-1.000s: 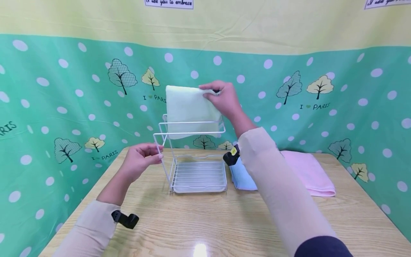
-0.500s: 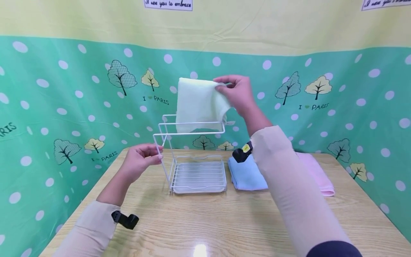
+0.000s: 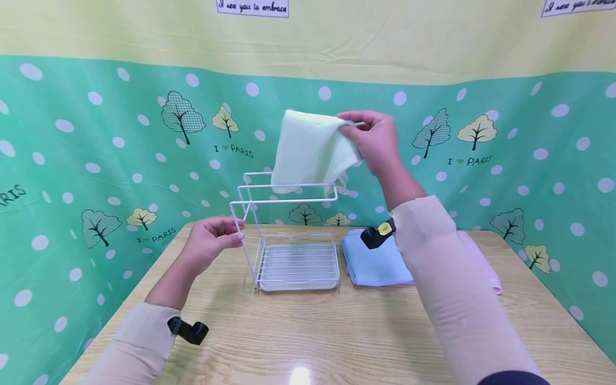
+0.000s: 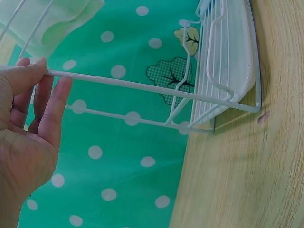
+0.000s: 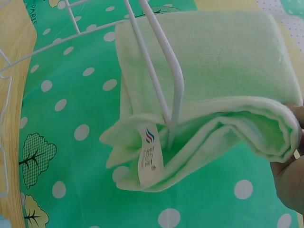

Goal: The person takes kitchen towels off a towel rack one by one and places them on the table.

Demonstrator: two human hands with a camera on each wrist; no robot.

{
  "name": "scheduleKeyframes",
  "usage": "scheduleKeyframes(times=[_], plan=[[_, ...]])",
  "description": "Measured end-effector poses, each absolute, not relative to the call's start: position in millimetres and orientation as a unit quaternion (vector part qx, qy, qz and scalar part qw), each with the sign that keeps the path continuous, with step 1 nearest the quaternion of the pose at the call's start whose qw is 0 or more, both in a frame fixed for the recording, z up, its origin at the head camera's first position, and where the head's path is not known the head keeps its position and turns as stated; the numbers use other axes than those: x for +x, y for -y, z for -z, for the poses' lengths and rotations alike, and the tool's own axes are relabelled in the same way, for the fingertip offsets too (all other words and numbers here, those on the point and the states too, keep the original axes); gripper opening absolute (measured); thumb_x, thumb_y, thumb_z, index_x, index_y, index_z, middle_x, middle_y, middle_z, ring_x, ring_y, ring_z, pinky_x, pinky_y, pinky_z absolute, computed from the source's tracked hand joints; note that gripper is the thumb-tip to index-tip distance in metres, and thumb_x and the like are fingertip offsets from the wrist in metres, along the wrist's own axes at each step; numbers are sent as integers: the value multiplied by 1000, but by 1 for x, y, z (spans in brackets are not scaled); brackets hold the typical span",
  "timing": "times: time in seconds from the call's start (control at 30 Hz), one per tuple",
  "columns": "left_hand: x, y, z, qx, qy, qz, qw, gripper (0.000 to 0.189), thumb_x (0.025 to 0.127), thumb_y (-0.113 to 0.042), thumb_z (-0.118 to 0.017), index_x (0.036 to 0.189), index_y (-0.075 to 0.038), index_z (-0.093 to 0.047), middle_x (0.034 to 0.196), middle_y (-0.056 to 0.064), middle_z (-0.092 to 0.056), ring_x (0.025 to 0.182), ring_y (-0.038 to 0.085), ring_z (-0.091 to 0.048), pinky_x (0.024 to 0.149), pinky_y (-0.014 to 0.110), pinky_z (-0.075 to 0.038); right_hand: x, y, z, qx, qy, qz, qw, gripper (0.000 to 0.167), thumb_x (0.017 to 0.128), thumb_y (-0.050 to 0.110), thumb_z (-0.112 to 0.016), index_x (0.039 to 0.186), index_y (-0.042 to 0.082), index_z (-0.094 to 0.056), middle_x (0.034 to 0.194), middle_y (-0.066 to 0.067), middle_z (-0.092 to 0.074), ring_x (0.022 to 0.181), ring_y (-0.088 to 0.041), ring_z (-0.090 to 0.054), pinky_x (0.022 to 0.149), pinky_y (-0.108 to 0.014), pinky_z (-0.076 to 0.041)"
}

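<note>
My left hand (image 3: 207,243) pinches the left upright of a white wire rack (image 3: 289,201) between thumb and fingers. In the left wrist view, that thumb and the fingertips meet on the thin rod. A folded pale green towel (image 3: 313,147) hangs from my right hand (image 3: 377,139), which pinches its upper right corner. The towel slants above and behind the rack's front rails, its lower edge near their height. Part of the rearmost rail is hidden by it. From the right wrist, a white label (image 5: 151,156) shows on the towel's loose lower folds.
The rack's base holds a white tray (image 3: 298,267) under wire bars. Right of it lies a folded blue towel (image 3: 372,262). Farther right, a pink towel (image 3: 481,259) is partly covered by the right sleeve. A dotted green curtain (image 3: 144,133) hangs behind the wooden table (image 3: 269,337).
My right hand has carried the green towel up and to the right, and the towel now tilts. More of the blue towel shows. The left hand and rack have stayed put.
</note>
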State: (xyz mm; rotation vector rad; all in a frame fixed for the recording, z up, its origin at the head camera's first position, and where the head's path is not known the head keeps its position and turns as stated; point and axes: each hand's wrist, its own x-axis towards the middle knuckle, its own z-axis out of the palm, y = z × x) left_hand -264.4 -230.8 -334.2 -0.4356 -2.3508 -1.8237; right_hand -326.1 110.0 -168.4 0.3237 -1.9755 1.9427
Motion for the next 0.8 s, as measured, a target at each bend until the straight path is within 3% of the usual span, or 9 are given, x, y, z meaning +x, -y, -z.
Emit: scheduleKeyframes(times=[0.2,0.5,0.8], plan=[[-263,231,334,-145,781,603,69,30,86,-6,-75,113,5,-67,93,11,-66,83,19,-63,79,32,-60,-321,-120,171,111,663,-712,203,20,82,8,-79,101,12,-78,102,-10,-69,87,-24,-67,63,-30,-62],[-263,230,336,-149,775,609,75,32,85,-4,-75,113,9,-65,94,16,-66,81,17,-64,78,32,-60,-312,-131,173,103,605,-753,239,19,82,6,-78,101,8,-77,103,-9,-69,91,-23,-66,70,-33,-62],[-265,230,338,-148,776,609,74,32,85,-5,-76,113,7,-66,93,12,-67,81,17,-63,78,32,-60,-302,-143,168,91,567,-776,259,20,81,5,-79,101,7,-77,105,-10,-68,91,-22,-65,75,-34,-61]])
